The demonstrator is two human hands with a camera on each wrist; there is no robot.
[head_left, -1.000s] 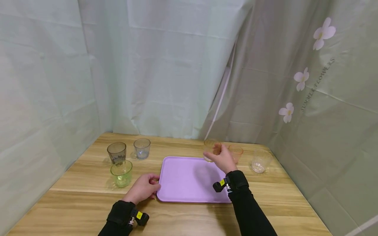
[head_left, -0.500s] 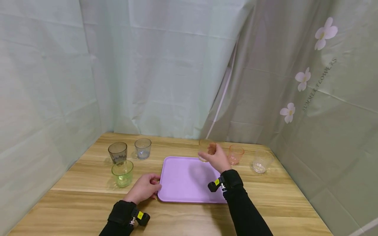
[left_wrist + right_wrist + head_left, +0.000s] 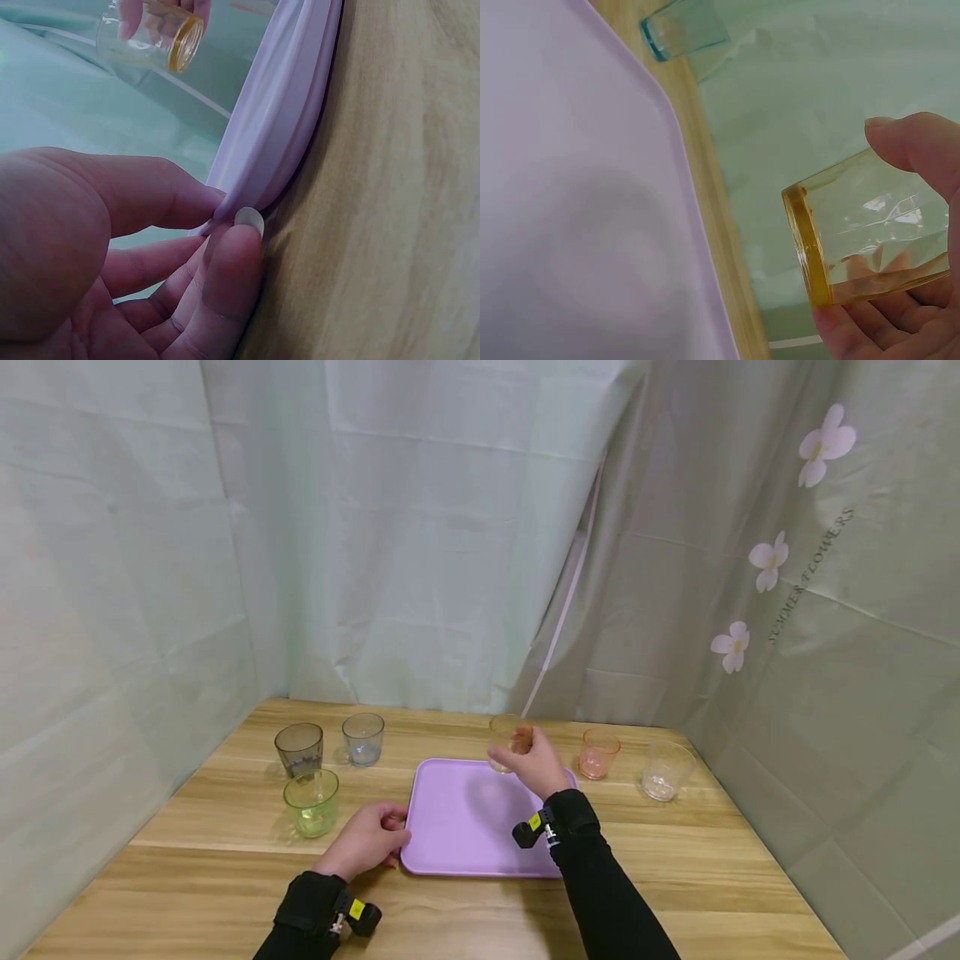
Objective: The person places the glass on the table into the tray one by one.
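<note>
Spotted first, near the wooden table's (image 3: 675,877) left edge, a smoky-grey see-through tumbler (image 3: 299,748), plus a green see-through tumbler (image 3: 311,803) just in front; could not tell touching from apart. Then found a pale-blue see-through tumbler (image 3: 363,741) near the far edge. Pinched, with the left hand (image 3: 365,841), the left edge of a flat, rectangular lilac tray (image 3: 465,827). And there, grasped round the sides in the right hand (image 3: 534,767), held a yellow-tinted see-through tumbler (image 3: 870,225) aloft around the tray's far edge! Further right, picked out a coral-orange tumbler (image 3: 598,753) near the table's far edge, a colourless tumbler (image 3: 666,772) towards the far right corner. Risked, probably, a slip through too light a grasp on smooth sides, a clipped tray edge from too low a carry, or a skidding tray from a careless left-hand tug.
</note>
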